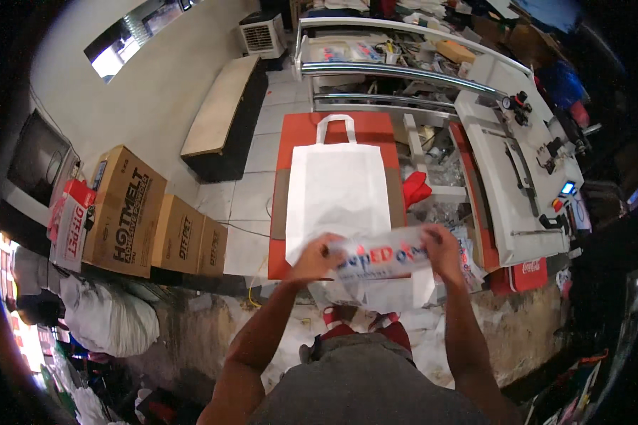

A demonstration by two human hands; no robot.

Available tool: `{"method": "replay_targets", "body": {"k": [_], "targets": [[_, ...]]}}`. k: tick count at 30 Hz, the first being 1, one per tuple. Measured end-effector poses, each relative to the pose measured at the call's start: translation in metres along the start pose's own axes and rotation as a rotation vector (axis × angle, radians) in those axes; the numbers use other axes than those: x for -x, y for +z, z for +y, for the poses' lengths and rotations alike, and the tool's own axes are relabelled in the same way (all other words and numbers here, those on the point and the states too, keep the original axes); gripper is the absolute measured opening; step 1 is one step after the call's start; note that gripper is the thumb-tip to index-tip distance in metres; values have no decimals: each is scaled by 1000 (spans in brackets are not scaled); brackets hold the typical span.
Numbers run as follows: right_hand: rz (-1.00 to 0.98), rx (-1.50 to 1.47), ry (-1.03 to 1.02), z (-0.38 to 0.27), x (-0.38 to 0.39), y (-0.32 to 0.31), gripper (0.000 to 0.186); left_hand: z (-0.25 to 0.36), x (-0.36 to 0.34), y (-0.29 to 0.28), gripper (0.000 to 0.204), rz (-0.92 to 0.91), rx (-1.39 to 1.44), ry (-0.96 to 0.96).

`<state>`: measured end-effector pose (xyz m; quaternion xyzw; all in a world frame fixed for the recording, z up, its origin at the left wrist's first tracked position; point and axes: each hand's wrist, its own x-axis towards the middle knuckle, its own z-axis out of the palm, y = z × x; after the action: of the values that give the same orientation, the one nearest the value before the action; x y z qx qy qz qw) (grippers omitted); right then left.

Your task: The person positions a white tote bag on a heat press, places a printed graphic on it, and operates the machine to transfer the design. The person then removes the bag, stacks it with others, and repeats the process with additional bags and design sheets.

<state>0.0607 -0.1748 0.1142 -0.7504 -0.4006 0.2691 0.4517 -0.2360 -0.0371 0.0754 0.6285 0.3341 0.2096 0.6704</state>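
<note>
A sheet of clear transfer film with red and blue lettering is stretched between my two hands. My left hand pinches its left end, and my right hand grips the right end. The film hangs over the lower part of a white tote bag and partly covers it. Flat on the red-orange press bed lies the bag, its handle loop pointing away from me. The bag's lower edge is hidden behind the film and my hands.
The white heat press body, with a gauge and small lit display, stands to the right. Cardboard boxes line the left side. Farther back is a long black bench with a pale top. A red cooler sits at lower right.
</note>
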Motion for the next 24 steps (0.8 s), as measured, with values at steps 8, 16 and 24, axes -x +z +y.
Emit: {"method": "replay_targets", "body": {"k": [8, 16, 24], "targets": [[281, -91, -179, 11, -88, 122, 45, -24, -79, -88, 43, 648, -149, 27], [115, 549, -538, 19, -27, 143, 49, -24, -97, -86, 52, 802, -704, 177], [4, 770, -485, 24, -39, 157, 58, -55, -35, -55, 59, 580, -1230, 268]]}}
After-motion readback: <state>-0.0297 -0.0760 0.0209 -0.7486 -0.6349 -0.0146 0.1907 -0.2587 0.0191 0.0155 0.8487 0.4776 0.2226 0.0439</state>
